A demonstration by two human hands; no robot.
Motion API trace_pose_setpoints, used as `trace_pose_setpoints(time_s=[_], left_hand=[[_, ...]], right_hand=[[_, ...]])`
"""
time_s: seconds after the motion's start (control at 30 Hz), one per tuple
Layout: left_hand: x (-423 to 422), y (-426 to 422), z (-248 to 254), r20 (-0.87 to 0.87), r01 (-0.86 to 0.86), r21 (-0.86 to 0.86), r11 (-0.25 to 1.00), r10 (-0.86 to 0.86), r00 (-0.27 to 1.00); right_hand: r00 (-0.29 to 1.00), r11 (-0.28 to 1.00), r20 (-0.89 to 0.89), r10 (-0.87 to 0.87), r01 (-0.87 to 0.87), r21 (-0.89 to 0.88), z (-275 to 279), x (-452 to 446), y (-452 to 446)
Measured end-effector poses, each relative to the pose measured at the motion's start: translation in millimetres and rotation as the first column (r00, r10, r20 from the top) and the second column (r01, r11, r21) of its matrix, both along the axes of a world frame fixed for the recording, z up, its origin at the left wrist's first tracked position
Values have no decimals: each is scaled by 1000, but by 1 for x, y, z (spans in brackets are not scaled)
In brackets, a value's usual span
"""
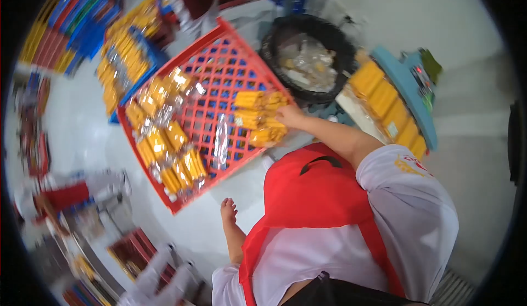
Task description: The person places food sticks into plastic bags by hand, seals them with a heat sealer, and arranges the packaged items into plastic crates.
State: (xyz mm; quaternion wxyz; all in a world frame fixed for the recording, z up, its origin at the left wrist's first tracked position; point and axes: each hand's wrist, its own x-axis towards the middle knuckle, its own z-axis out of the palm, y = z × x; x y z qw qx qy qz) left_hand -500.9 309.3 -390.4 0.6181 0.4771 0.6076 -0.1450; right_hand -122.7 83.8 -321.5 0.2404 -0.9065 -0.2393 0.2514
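My right hand reaches into a red lattice crate and touches a group of yellow packs near its right side; its fingertips are blurred against the packs, and whether it grips one I cannot make out. My left hand hangs below the crate's lower edge, fingers slightly curled and apart, holding nothing. More yellow packs in clear wrap lie in rows along the crate's left side. A strip of clear plastic lies between the two groups.
A black-lined bin with clear plastic waste stands beyond the crate. To the right, yellow packs line a teal machine. A blue crate of yellow packs is at upper left. Other people stand at left and at the top.
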Motion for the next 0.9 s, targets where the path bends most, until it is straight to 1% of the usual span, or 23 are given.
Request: trace_pose_setpoints(time_s=[0.03, 0.07, 0.1, 0.13, 0.17, 0.2, 0.23, 0.27, 0.33, 0.4, 0.43, 0.47, 0.5, 0.53, 0.6, 0.67, 0.7, 0.73, 0.77, 0.8, 0.83, 0.87, 0.9], left_hand=[[17, 12, 7, -19, 78, 24, 997, -77, 997], [37, 23, 14, -2, 134, 30, 990, -134, 991], [57, 32, 21, 18, 243, 85, 966, -245, 969], [76, 39, 28, 30, 340, 141, 930, -347, 937], [97, 44, 35, 95, 398, 178, 900, -418, 903], [122, 46, 43, 118, 446, 233, 864, -480, 869], [146, 47, 45, 218, 492, 275, 826, -552, 805], [172, 46, 47, 310, 529, 320, 786, -615, 725], [237, 18, 94, 177, 655, 560, 506, -846, 503], [294, -26, 133, 261, 644, 598, 477, -876, 406], [318, -55, 158, 313, 627, 622, 468, -883, 349], [339, -87, 177, 362, 607, 645, 464, -885, 293], [361, -116, 183, 409, 590, 684, 429, -895, 177], [381, -146, 187, 448, 563, 722, 402, -892, 61], [404, -220, 234, 327, 404, 890, 212, -914, -240], [428, -283, 256, 118, 118, 990, 75, -903, -412], [443, -310, 263, 19, 9, 1000, 16, -892, -451], [455, -332, 266, -80, -99, 994, -36, -872, -484], [467, -346, 265, -96, -97, 994, -54, -861, -500], [478, -360, 262, -250, -151, 968, -203, -857, -451], [486, -371, 259, -394, -201, 919, -340, -831, -394], [492, -376, 257, -397, -206, 917, -340, -820, -413], [498, -378, 254, -424, -133, 903, -409, -796, -432]], right_hand=[[998, 998, 20, -65, 65, 3, 13, 0, -15], [998, 999, -49, -42, 43, 27, 31, -2, -28], [993, 998, -120, -8, 15, 56, 48, -7, -39], [993, 997, -110, -51, 58, 60, 62, -15, -53], [985, 978, -147, -89, 115, 174, 76, -24, -69], [976, 943, -181, -120, 169, 286, 90, -31, -86], [973, 935, -173, -155, 201, 293, 109, -39, -102], [959, 902, -188, -212, 266, 339, 127, -48, -118], [934, 849, -206, -293, 354, 394, 134, -59, -155], [797, 651, -401, -452, 602, 462, 126, -72, -193], [783, 630, -409, -468, 620, 467, 130, -79, -208], [739, 546, -435, -514, 673, 499, 139, -85, -222], [696, 461, -460, -551, 713, 528, 148, -90, -234], [692, 449, -463, -553, 716, 534, 156, -92, -245], [680, 466, -506, -531, 733, 496, 167, -98, -266], [695, 475, -505, -512, 719, 507, 170, -93, -285], [703, 485, -509, -497, 711, 509, 168, -94, -291], [692, 460, -524, -496, 722, 517, 165, -95, -298], [723, 485, -475, -502, 690, 538, 163, -95, -308], [751, 511, -420, -510, 657, 554, 163, -96, -318], [752, 444, -425, -504, 648, 619, 168, -101, -326], [740, 427, -430, -518, 659, 619, 171, -106, -335], [727, 404, -443, -525, 671, 622, 173, -111, -344]])
